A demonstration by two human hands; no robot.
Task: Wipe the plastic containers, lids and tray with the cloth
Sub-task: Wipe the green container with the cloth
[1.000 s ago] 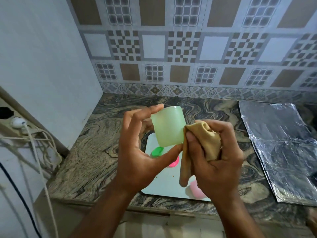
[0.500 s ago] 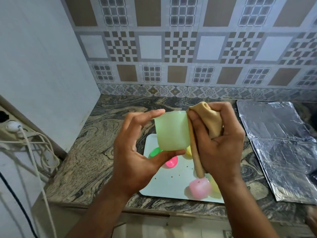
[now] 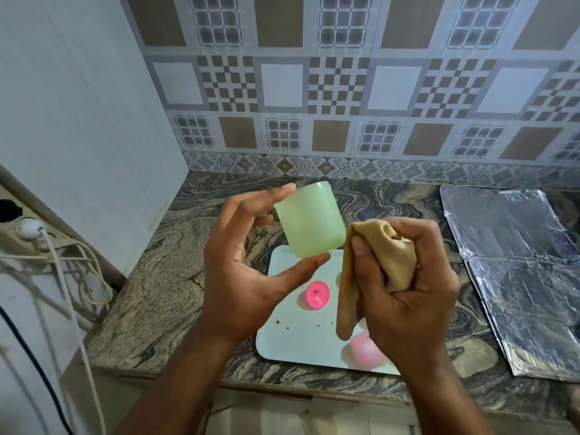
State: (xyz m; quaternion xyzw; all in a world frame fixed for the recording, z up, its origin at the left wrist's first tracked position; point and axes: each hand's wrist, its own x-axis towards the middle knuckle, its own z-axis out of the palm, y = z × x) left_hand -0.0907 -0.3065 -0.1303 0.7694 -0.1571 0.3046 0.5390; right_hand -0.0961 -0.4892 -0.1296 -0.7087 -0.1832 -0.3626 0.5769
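From my remote seat, the marbled counter [image 3: 163, 302] fills the lower view, foil sheets [image 3: 514, 277] at three o'clock. On it lies the white tray [image 3: 292, 343], crumb-specked, at six o'clock below both hands, carrying a pink lid [image 3: 317, 295] and a pink container [image 3: 365, 350] towards five o'clock. My left hand [image 3: 241, 277] pinches the green container [image 3: 309, 226] between fingertips at its upper end and thumb at its lower end. Its long axis runs roughly twelve to six, tilted slightly towards eleven; which end is the mouth I cannot tell. My right hand [image 3: 408, 296] is clenched round the bunched tan cloth [image 3: 386, 259], just beside the container's four o'clock edge. I judge that hand nearer for wiping.
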